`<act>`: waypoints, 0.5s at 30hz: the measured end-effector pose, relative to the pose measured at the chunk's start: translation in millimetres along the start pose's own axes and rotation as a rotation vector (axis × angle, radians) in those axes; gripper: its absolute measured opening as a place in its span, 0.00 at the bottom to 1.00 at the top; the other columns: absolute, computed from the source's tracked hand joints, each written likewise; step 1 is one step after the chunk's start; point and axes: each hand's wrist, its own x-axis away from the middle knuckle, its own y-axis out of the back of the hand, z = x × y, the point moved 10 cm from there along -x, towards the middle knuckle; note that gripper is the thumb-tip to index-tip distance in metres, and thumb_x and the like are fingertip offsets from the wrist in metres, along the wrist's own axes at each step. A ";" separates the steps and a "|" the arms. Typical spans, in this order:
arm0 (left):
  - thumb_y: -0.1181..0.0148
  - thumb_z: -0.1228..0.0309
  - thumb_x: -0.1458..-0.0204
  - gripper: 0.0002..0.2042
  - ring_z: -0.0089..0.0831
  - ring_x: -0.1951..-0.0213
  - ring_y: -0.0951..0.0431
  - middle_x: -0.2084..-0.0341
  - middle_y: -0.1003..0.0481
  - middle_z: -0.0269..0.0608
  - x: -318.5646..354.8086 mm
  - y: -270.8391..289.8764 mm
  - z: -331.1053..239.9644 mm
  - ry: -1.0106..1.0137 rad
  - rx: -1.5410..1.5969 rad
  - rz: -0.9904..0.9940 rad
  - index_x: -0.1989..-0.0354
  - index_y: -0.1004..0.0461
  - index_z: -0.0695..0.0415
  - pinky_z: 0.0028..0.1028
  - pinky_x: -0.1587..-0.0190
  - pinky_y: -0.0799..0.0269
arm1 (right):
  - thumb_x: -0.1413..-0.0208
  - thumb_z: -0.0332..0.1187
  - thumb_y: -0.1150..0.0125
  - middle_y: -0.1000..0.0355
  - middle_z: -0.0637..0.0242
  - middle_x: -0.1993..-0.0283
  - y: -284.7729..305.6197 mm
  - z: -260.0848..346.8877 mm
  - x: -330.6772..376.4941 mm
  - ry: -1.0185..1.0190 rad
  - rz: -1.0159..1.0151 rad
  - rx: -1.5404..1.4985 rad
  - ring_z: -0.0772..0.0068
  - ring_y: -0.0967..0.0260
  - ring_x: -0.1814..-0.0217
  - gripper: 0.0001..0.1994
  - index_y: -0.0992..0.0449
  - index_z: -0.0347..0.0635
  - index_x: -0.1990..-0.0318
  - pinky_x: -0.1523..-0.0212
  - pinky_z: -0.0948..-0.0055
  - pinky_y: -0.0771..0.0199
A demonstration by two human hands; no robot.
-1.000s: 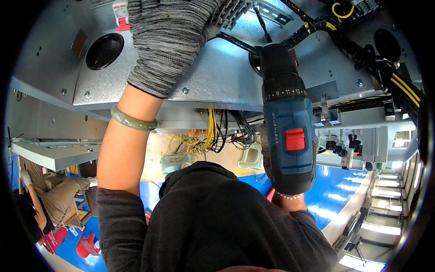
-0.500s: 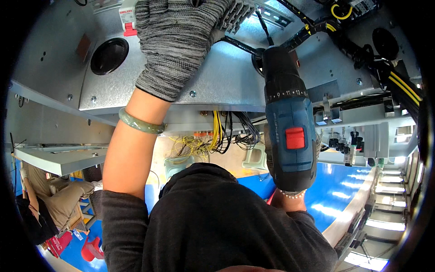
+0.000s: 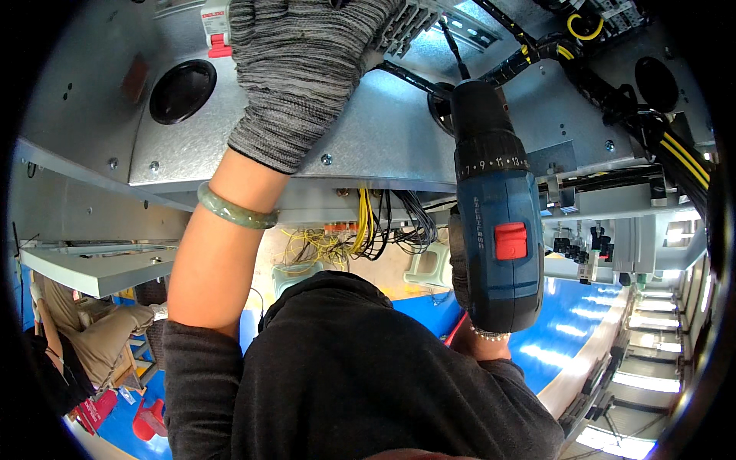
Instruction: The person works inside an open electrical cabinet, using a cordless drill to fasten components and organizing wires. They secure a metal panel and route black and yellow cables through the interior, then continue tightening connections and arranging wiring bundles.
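Observation:
My left hand point(image 3: 307, 69), in a grey knitted glove, reaches over a metal panel point(image 3: 383, 146) at the top of the view. Its fingers run out past the upper edge, so their grip is hidden. Right beside it is a row of grey terminal blocks point(image 3: 410, 27); a white breaker with a red lever point(image 3: 217, 31) sits on its other side. My right hand point(image 3: 458, 257) is wrapped round a blue and black cordless drill point(image 3: 502, 207), whose body covers most of the hand. From the drill's chuck a long dark bit point(image 3: 454, 50) points away toward a slotted metal rail point(image 3: 471, 31).
Black cable bundles with yellow stripes point(image 3: 606, 92) run along the cabinet's right. Loose yellow and black wires point(image 3: 376, 222) hang below the panel. A pale green stool point(image 3: 429, 264) stands beneath. At the left are an open panel door point(image 3: 100, 264) and another person's legs point(image 3: 100, 330).
The drill has shifted slightly right and down in the view, its bit still pointing at the rail area. My left hand stays by the terminal blocks.

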 end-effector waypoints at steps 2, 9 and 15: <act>0.29 0.65 0.66 0.28 0.48 0.42 0.36 0.47 0.32 0.46 -3.4 4.5 -4.0 -0.004 0.010 0.000 0.49 0.22 0.46 0.47 0.38 0.46 | 0.47 0.45 0.37 0.38 0.57 0.35 3.1 1.7 2.5 -0.048 0.000 -0.024 0.60 0.42 0.33 0.34 0.41 0.44 0.34 0.35 0.64 0.44; 0.29 0.64 0.66 0.28 0.49 0.42 0.36 0.47 0.32 0.46 -2.4 -0.3 0.4 0.032 0.020 0.013 0.48 0.22 0.45 0.47 0.39 0.44 | 0.47 0.46 0.37 0.42 0.56 0.30 8.3 7.1 6.9 -0.202 0.007 -0.119 0.60 0.46 0.28 0.39 0.46 0.43 0.31 0.29 0.65 0.49; 0.28 0.64 0.67 0.29 0.49 0.42 0.36 0.47 0.32 0.47 0.0 6.2 -0.8 0.034 0.093 -0.058 0.48 0.22 0.45 0.47 0.40 0.44 | 0.46 0.45 0.38 0.42 0.57 0.30 5.3 0.6 5.3 -0.060 0.026 -0.028 0.61 0.45 0.28 0.38 0.46 0.42 0.31 0.30 0.65 0.48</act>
